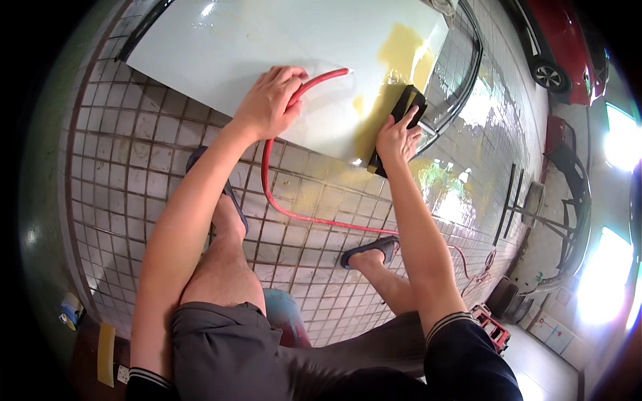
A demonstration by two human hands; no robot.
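A white car door panel (227, 50) lies in front of me, its surface wet and shiny. Yellowish patches (400, 50) show on its right part, where the coating looks different. My left hand (267, 103) is closed around a red hose (317, 81) close to its end, just over the panel. My right hand (399, 139) grips a long black sanding block (402, 105), which rests along the panel's right side, over the yellow area. The block's underside is hidden. From my left hand the hose drops over the panel's near edge and runs off rightward across the floor.
Wet tiled floor (304, 257) surrounds the panel. Past the door's right end is its black window frame (479, 53). A red car (560, 40) stands at upper right, with a loose dark bumper (576, 200) below it. A blue stool (283, 311) is beneath me.
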